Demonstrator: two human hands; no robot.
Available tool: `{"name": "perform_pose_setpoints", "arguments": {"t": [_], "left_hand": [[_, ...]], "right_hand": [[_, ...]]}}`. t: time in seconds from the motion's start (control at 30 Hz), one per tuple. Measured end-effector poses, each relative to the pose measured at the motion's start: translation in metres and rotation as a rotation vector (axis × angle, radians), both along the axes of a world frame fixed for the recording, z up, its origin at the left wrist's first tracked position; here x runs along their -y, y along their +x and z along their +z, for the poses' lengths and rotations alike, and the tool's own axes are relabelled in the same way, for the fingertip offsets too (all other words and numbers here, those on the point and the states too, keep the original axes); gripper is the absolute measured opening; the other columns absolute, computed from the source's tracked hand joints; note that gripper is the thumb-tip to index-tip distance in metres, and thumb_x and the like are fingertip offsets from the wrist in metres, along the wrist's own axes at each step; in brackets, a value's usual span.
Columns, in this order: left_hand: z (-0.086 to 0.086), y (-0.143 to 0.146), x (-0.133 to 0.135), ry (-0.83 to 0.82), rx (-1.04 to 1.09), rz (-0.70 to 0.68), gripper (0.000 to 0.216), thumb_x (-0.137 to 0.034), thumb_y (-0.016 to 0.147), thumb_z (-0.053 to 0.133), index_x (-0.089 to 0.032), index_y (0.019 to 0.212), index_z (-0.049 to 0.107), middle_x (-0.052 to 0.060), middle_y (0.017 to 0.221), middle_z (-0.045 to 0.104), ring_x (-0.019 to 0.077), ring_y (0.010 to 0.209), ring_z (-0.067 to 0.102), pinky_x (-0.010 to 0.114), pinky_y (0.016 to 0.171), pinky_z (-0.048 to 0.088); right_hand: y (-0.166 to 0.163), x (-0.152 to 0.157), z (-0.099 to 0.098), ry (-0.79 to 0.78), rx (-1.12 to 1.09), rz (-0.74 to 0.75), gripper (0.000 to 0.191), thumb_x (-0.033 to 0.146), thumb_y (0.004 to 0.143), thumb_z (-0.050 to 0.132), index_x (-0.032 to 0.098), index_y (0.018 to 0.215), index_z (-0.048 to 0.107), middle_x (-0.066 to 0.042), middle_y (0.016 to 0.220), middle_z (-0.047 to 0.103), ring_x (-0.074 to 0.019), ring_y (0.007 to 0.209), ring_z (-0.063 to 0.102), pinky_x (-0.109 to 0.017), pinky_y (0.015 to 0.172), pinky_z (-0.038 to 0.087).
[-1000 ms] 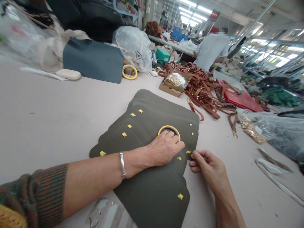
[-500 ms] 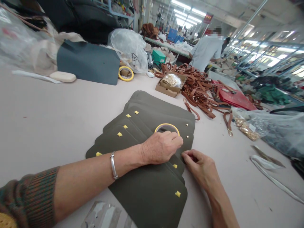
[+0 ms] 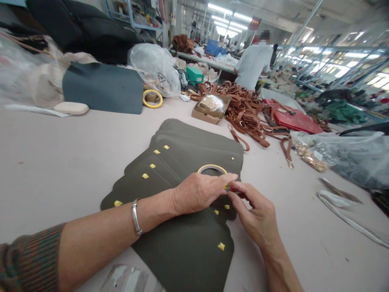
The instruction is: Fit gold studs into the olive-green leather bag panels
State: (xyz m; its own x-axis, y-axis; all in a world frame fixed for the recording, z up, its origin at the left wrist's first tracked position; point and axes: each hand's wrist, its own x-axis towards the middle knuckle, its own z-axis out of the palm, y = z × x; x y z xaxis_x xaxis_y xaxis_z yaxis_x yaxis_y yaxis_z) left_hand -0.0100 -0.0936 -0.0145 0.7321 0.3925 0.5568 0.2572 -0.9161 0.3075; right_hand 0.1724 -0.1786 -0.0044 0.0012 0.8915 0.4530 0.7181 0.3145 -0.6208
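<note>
Dark olive leather-like panels (image 3: 185, 247) lie overlapped in a fanned stack before me, with small yellow tape pieces (image 3: 221, 246) along both sides. My left hand (image 3: 197, 192) is closed on a roll of yellow tape (image 3: 212, 166) held over the stack. Its fingers point right, towards my right hand (image 3: 255, 211). Thumb and fingertips of the right hand pinch a short yellow tape end (image 3: 226, 186) beside the left fingertips. A small metal stud (image 3: 232, 158) shows on the upper right of a panel.
Brown straps (image 3: 243, 111) are heaped behind a small cardboard box (image 3: 209, 109) of gold hardware. A second tape roll (image 3: 152, 99) stands by a grey-blue panel (image 3: 103, 87). Bagged gold parts (image 3: 313, 158) lie right. A person (image 3: 253, 61) stands farther back.
My right hand has risen from the panel edge to the left fingertips. Another yellow tape piece shows where it was. My left fingers have straightened, and the view has shifted slightly.
</note>
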Motion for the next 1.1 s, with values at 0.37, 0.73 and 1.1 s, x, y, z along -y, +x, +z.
{"name": "perform_pose_setpoints", "arguments": {"t": [0.37, 0.73, 1.1], "left_hand": [[0.006, -0.001, 0.004, -0.042, -0.120, 0.014, 0.021, -0.027, 0.099, 0.040, -0.017, 0.117, 0.047, 0.001, 0.100, 0.067, 0.0145, 0.091, 0.067, 0.023, 0.072, 0.053], [0.008, 0.005, 0.009, 0.151, -0.030, 0.077, 0.018, -0.020, 0.094, 0.039, -0.020, 0.085, 0.055, -0.002, 0.073, 0.057, 0.0121, 0.061, 0.053, 0.025, 0.050, 0.035], [-0.001, 0.013, 0.007, 0.137, -0.361, 0.125, 0.013, -0.018, 0.094, 0.043, -0.018, 0.087, 0.054, 0.005, 0.088, 0.059, 0.0216, 0.082, 0.053, 0.032, 0.063, 0.046]], "right_hand": [[-0.010, -0.005, -0.006, 0.205, 0.221, -0.015, 0.011, 0.010, 0.085, 0.056, 0.018, 0.083, 0.063, 0.002, 0.071, 0.065, -0.0091, 0.061, 0.059, -0.020, 0.061, 0.046], [-0.012, -0.012, -0.006, -0.286, -0.508, -0.288, 0.020, 0.036, 0.074, 0.067, 0.017, 0.071, 0.067, 0.000, 0.054, 0.063, -0.0127, 0.047, 0.059, -0.023, 0.047, 0.049], [0.017, -0.025, -0.016, -0.433, -0.410, -0.348, 0.039, 0.053, 0.072, 0.068, 0.015, 0.083, 0.071, -0.002, 0.063, 0.065, -0.0120, 0.051, 0.057, -0.024, 0.051, 0.049]]}}
